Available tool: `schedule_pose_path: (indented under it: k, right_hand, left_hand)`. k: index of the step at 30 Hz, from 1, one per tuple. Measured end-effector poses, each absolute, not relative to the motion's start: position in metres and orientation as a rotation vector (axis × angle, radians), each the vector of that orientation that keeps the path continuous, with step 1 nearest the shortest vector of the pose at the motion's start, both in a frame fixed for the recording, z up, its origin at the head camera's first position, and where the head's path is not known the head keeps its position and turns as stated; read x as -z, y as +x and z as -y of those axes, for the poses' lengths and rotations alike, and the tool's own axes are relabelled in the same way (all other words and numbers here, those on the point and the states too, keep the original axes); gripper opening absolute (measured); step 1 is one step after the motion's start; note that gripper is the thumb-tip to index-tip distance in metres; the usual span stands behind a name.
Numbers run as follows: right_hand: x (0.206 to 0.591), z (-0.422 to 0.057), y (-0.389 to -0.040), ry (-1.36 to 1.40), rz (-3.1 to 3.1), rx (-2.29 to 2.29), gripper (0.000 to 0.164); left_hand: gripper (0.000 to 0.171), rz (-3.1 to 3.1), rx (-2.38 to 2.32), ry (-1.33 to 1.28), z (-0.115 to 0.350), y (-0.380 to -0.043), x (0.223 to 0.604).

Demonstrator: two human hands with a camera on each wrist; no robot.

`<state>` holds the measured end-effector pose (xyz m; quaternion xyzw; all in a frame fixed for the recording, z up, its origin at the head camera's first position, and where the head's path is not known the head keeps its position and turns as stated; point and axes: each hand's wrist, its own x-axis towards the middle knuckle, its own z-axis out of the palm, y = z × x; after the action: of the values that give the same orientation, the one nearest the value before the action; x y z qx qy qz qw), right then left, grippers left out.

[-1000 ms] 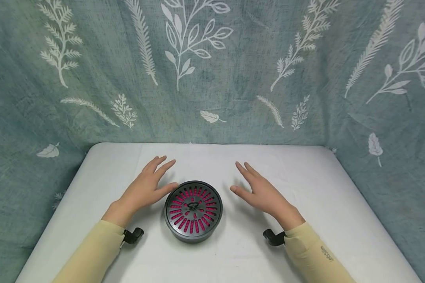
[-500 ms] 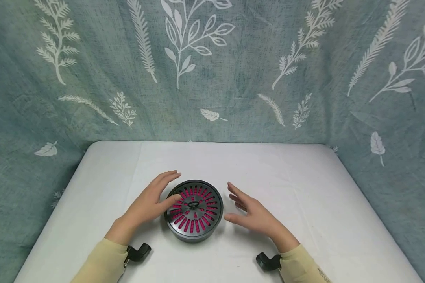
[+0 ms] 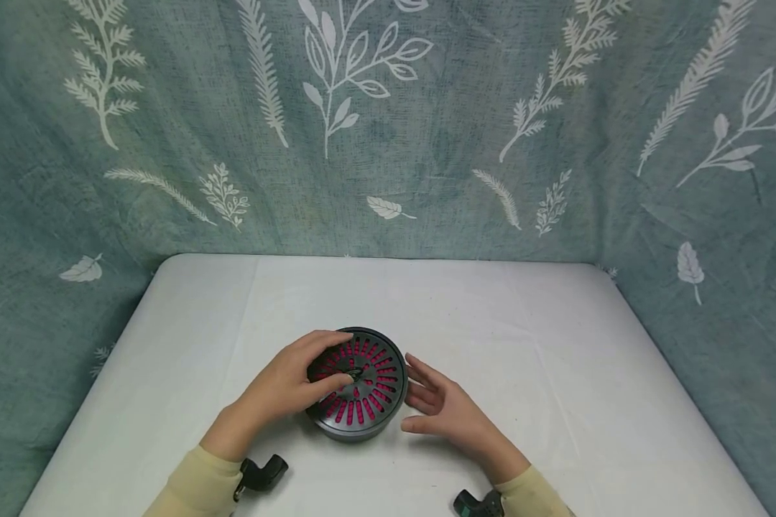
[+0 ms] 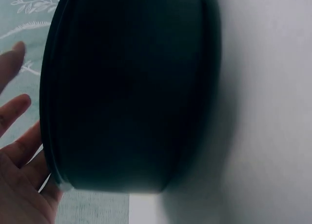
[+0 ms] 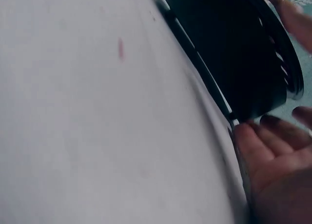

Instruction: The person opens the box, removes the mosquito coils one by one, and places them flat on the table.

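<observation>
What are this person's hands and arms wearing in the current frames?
Both the left hand and right hand are bare, with no gloves. The left sleeve and right sleeve are plain pale yellow where visible, ending around the wrists. A bent black device sits at each wrist: left device, right device, the latter partly cut off by the frame.

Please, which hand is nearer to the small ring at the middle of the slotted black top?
Left. The left hand is over the slotted top, thumb beside the ring; the right hand is outside the rim's right edge.
</observation>
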<state>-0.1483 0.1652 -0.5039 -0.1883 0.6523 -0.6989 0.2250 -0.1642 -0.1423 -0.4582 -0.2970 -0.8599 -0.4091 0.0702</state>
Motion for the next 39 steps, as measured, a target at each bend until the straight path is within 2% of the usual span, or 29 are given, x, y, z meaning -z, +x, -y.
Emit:
schedule_pose_path:
  k: [6, 15, 31, 39]
  right_hand:
    - [0.515, -0.155, -0.141, -0.515, -2.088, 1.822, 0.093]
    - [0.514, -0.150, -0.142, -0.570, -2.247, 1.765, 0.090]
    - [0.518, -0.150, -0.144, -0.600, -2.247, 1.733, 0.088]
    - [0.519, -0.149, -0.146, -0.580, -2.251, 1.739, 0.089]
  left_hand:
    - [0.047, 2.516, 1.218, -0.996, 0.133, -0.163, 0.462]
    - [0.021, 2.429, 1.126, -1.016, 0.129, -0.163, 0.464]
    - [0.010, 2.366, 1.150, -0.882, 0.122, -0.160, 0.473]
    - [0.012, 2.328, 1.089, -0.850, 0.133, -0.164, 0.457]
